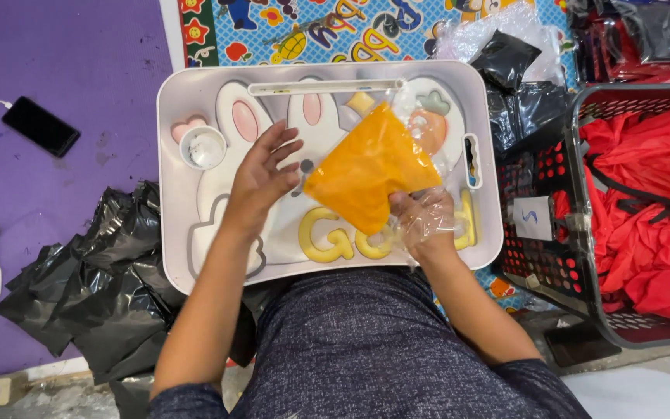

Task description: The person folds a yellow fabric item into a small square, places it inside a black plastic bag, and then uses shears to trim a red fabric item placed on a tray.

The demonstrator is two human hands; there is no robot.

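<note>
Folded orange cloth [370, 174] in a clear plastic bag [420, 136]: centre-right of white rabbit-print lap tray [188, 89]. Right hand [422, 221], inside the bag, fingers closed on the cloth's near edge. Left hand [261, 178]: fingers spread open, just beside the cloth's left corner.

Glossy clear plastic bag [420, 128], orange cloth [370, 167]
</note>
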